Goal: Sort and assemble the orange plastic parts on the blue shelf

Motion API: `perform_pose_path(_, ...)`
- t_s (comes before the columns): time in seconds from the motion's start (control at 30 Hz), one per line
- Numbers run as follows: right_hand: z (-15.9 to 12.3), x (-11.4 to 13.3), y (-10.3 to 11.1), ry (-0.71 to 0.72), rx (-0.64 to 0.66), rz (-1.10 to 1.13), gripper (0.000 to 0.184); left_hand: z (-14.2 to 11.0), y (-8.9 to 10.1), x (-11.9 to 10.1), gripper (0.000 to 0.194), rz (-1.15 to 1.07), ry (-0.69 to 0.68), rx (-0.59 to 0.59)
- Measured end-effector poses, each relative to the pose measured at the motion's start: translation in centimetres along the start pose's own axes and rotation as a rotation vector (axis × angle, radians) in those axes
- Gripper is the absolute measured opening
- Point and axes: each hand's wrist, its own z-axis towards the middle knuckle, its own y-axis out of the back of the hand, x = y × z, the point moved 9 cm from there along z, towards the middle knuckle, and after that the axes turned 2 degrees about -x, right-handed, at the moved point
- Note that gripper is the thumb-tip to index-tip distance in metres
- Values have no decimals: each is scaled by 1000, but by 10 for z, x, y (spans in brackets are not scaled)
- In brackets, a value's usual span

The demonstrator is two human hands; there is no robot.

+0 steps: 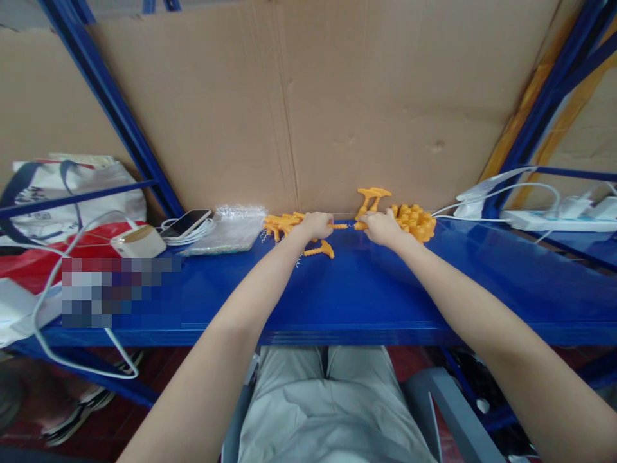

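Note:
My left hand (317, 225) is closed on an orange corkscrew, whose ribbed shaft (340, 226) and thin metal spiral point right. Facing that tip, my right hand (383, 226) pinches a small orange plastic piece (360, 226); fingers hide most of it. Left of my left hand lies a pile of orange corkscrews (282, 223) with bare metal spirals. One more corkscrew (321, 250) lies just in front of that hand. Orange T-shaped pieces (374, 193) show behind my right hand, and a cluster of knobbly orange pieces (415, 222) sits to its right.
The blue shelf (347, 302) is backed by cardboard (366, 103). Leftward are clear plastic bags (229, 228), a phone (187, 224), a white charger block (139, 241) and loose cables. A white power strip (535, 220) lies at right. Blue posts frame both sides.

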Motion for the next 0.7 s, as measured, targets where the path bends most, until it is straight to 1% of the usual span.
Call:
perform_pose_path(0.1,1,2,2,40,-18,62,43,-7,11,-4,39,-66,-5,-22)
perform_pose_path(0.17,2,2,1,63,-25,118,44,-13,12,-5,40,-104,-7,7)
perform_pose_path(0.27,4,6,1,107,-56,228,44,-21,2,-4,40,-165,-17,105)
perform_pose_path(0.33,5,12,2,158,-85,287,43,-25,-8,2,41,-185,7,128)
perform_pose_path(0.47,4,28,4,236,-108,329,40,-32,-13,18,42,-193,76,-42)
perform_pose_path(0.5,3,31,5,245,-108,328,40,-34,-15,18,41,-209,55,-61)
perform_pose_path(0.57,1,35,7,251,-113,328,41,-38,-18,21,39,-238,58,-90)
perform_pose_path(0.7,-1,34,15,269,-162,339,42,-42,-19,22,37,-304,43,-145)
